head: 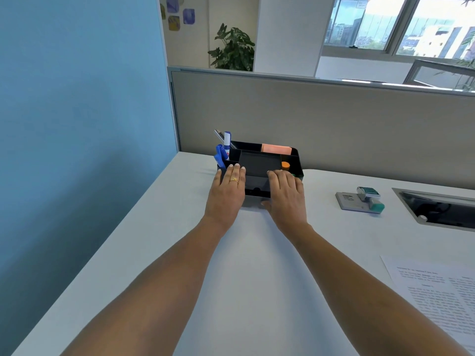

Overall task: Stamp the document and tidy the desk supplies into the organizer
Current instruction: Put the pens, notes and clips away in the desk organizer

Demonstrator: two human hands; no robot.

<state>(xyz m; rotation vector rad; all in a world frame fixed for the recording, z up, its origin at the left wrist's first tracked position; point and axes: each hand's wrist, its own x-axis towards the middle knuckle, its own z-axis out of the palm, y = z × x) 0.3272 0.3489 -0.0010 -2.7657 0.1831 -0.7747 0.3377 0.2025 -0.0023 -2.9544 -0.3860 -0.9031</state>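
Observation:
A black desk organizer (259,163) stands at the back of the white desk, against the grey partition. Blue pens and a white marker (227,147) stand in its left compartment, pink sticky notes (276,148) at its back, an orange item (285,165) on its right side. My left hand (227,191) lies on the organizer's front left, fingers over its rim. My right hand (286,194) grips the front right, thumb under the front edge. A grey stamp pad with a teal stamp (359,200) lies to the right. The printed document (437,291) lies at the near right.
A blue wall panel (82,124) borders the desk on the left. A recessed cable tray (437,208) opens in the desk at the far right. The white desk surface (244,265) stretches between my forearms and toward me.

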